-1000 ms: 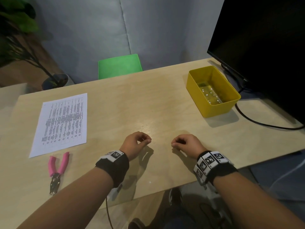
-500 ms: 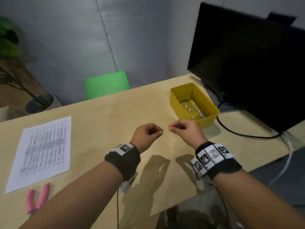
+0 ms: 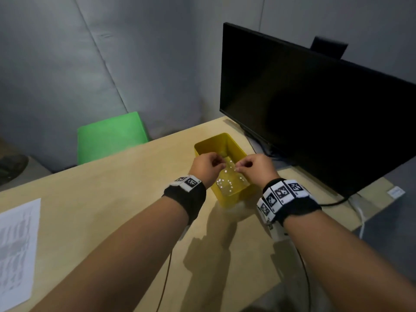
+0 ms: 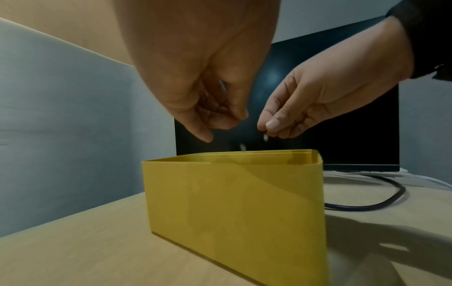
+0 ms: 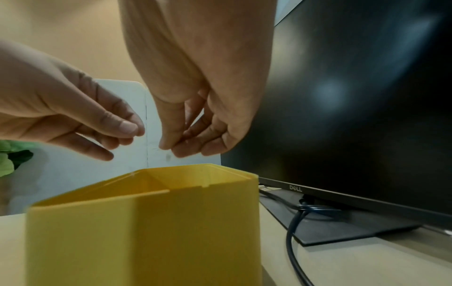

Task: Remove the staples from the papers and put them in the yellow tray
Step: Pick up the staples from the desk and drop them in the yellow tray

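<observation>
The yellow tray (image 3: 229, 200) stands on the wooden desk in front of the monitor, with several small bright staples (image 3: 227, 183) on its floor. Both hands hover just above its opening. My left hand (image 3: 219, 162) has thumb and forefinger parted in the left wrist view (image 4: 225, 127), and a bright speck (image 4: 242, 147) hangs below it, above the tray rim (image 4: 232, 154). My right hand (image 3: 239, 168) keeps its thumb and fingertips close together (image 5: 171, 149). A second speck (image 4: 265, 137) sits just under those tips. The printed paper (image 3: 15, 244) lies flat at the desk's left.
A black monitor (image 3: 315, 109) stands close behind and right of the tray, its base and a dark cable (image 4: 367, 207) on the desk beside it. A green chair (image 3: 110, 136) is behind the desk. The pink pliers are out of view.
Both hands rose from the desk's front edge and travelled forward and right to above the yellow tray. The left fingers have parted, and small specks now show below both hands.
</observation>
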Demonstrator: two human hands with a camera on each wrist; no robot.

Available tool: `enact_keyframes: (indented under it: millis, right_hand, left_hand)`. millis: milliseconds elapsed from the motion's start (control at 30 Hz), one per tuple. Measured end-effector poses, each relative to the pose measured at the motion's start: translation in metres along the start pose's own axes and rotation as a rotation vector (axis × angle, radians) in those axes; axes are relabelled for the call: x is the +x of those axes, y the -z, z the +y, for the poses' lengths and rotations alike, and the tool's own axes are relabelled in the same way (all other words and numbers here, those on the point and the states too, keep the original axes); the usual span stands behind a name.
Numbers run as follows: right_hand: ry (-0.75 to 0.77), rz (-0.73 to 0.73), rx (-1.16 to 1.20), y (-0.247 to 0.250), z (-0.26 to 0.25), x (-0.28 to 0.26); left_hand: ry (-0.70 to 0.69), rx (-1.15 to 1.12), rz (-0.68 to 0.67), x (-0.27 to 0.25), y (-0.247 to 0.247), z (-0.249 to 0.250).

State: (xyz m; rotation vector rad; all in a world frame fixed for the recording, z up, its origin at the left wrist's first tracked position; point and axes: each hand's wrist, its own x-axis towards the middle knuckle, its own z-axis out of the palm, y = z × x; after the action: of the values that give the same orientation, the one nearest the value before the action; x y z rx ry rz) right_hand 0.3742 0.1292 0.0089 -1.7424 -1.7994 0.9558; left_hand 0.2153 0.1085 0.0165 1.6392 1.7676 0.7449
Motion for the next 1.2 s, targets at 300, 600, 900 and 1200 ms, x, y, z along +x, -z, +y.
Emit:
enact_keyframes:
  millis: [300,600,900,1200]
  right_hand:
    - [0.039,-0.052,-0.079,-0.006,0.003,0.012]
    - [0.283,-0.131,-0.071,-0.023,-0.019,-0.029]
    - [0.427,-0.527,-0.182,-0.119,-0.03,-0.122]
    - [0.441,-0.765,-0.384,-0.181,-0.025,-0.22]
  left_hand:
    - [0.034,0.1,-0.025,0.015,-0.008,-0.011]
    - [-0.109,0.225,-0.045,-0.029,0.015,-0.034]
    - [0.039,0.36,-0.188,-0.142,0.054,-0.117]
    - [0.117,0.474,-0.273,-0.237,0.063,-0.183]
